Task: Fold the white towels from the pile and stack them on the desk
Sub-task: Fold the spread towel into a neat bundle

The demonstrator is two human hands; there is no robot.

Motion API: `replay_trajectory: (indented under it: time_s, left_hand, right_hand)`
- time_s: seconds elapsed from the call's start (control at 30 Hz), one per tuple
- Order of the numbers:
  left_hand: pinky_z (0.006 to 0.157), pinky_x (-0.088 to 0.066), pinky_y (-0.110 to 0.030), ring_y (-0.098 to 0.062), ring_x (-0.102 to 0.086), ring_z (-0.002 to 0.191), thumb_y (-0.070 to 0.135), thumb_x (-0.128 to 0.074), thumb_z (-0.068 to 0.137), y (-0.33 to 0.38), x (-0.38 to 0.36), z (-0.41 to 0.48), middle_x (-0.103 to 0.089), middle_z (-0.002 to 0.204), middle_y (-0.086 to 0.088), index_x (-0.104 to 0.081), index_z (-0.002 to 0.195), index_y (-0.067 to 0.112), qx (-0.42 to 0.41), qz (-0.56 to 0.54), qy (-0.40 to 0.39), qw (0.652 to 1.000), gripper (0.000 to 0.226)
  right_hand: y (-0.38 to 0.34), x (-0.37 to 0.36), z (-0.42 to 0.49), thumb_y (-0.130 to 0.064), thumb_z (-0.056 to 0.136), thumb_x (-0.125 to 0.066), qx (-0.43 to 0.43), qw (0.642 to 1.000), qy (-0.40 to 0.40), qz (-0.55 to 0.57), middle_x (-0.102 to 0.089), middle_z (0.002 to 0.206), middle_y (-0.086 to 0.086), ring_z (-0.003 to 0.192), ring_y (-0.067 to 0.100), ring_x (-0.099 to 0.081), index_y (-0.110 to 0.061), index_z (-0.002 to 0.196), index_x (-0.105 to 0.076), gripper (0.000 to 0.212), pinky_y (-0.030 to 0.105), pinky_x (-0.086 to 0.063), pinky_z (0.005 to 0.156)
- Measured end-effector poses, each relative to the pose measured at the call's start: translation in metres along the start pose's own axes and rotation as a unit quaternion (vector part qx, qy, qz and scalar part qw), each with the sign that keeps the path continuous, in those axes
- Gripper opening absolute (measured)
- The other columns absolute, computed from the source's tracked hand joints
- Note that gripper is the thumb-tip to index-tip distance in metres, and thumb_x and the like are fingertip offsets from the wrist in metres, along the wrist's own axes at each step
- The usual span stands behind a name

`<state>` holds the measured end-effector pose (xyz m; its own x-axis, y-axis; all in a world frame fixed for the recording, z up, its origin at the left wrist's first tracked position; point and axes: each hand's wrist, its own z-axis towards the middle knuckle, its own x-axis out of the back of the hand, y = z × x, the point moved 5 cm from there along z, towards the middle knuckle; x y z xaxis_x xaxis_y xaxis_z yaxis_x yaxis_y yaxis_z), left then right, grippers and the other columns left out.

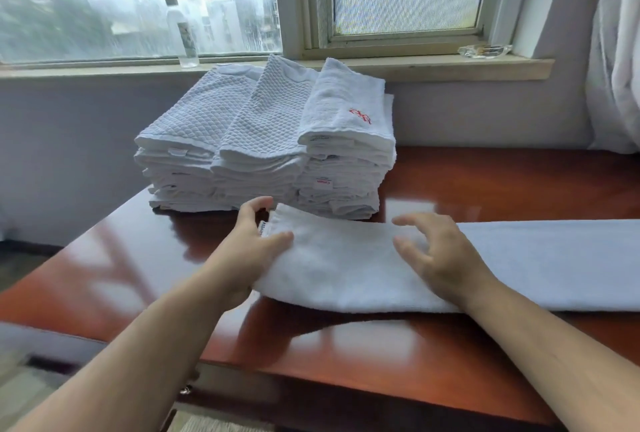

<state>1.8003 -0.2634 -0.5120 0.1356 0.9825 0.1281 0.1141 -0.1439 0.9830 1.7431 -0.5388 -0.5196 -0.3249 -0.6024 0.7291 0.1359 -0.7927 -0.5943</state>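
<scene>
Towel [346, 269] lies folded lengthwise across the centre of the bench [450, 355], left hand [254, 244] pinching its left end, right hand [440, 251] spread loose above it, towel stack [266, 144] behind.

Worktop [485, 355]: reddish wood, glossy, mirror-like glare. Towel [346, 269] under both hands: white terry cloth, soft matt nap. Stack [263, 140] beyond the left hand [249, 251]: white cloth, top pieces waffle-textured, one with red embroidery. Bottle [183, 33] further back: clear plastic.
</scene>
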Motion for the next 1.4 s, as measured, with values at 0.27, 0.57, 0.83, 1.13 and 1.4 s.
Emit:
replay_trajectory:
  time_s: [0.27, 0.57, 0.83, 1.13, 1.4]
  left_hand:
    - [0.050, -0.053, -0.036, -0.022, -0.068, 0.070, 0.007, -0.054, 0.096, 0.068, -0.046, -0.011, -0.058, 0.125, -0.001, -0.045, 0.133, 0.045, -0.011, -0.082, -0.065, 0.994, 0.054]
    - [0.040, -0.040, -0.017, -0.008, -0.054, 0.047, 0.002, -0.052, 0.097, 0.118, -0.242, -0.003, -0.056, 0.086, -0.004, -0.033, 0.149, 0.031, -0.030, 0.008, -0.238, 0.971, 0.062]
    - [0.059, -0.054, -0.024, -0.012, -0.067, 0.066, 0.033, -0.051, 0.100, 0.123, -0.377, -0.021, -0.064, 0.100, -0.002, -0.036, 0.151, 0.028, -0.092, 0.102, -0.348, 0.927, 0.053]
    - [0.090, -0.032, -0.023, -0.004, -0.039, 0.116, 0.038, -0.046, 0.103, 0.075, -0.324, -0.015, -0.055, 0.119, 0.020, -0.056, 0.132, 0.040, -0.366, 0.386, -0.213, 0.820, 0.032]
    - [0.110, -0.031, -0.033, -0.006, -0.033, 0.129, 0.052, -0.039, 0.096, 0.084, -0.358, -0.021, -0.049, 0.136, 0.023, -0.051, 0.137, 0.047, -0.417, 0.408, -0.261, 0.769, 0.043]
  right_hand:
    - [-0.024, 0.008, 0.007, -0.041, 0.104, -0.050, -0.112, 0.943, -0.073, 0.304, -0.074, 0.078, 0.004, 0.070, 0.018, -0.069, -0.009, 0.087, -0.073, 0.043, 0.033, -0.055, 0.064]
    - [0.085, 0.087, -0.025, -0.064, 0.102, -0.032, -0.344, 0.801, -0.029, 0.489, -0.074, 0.094, 0.023, 0.074, 0.032, -0.074, -0.003, 0.112, -0.062, 0.068, 0.033, -0.057, 0.057]
    - [0.175, 0.169, -0.076, -0.067, 0.098, -0.038, -0.413, 0.720, 0.073, 0.553, -0.075, 0.110, 0.018, 0.099, 0.035, -0.074, -0.007, 0.101, -0.080, 0.074, 0.049, -0.054, 0.083]
    - [0.176, 0.204, -0.045, -0.028, 0.093, -0.070, -0.377, 0.921, -0.007, 0.092, -0.072, 0.086, 0.004, 0.081, 0.022, -0.071, -0.016, 0.086, -0.067, 0.014, 0.038, -0.057, 0.078]
    - [0.219, 0.316, -0.046, -0.033, 0.091, -0.073, -0.406, 0.910, 0.076, -0.019, -0.071, 0.070, -0.001, 0.067, 0.016, -0.067, -0.021, 0.070, -0.066, 0.025, 0.027, -0.047, 0.059]
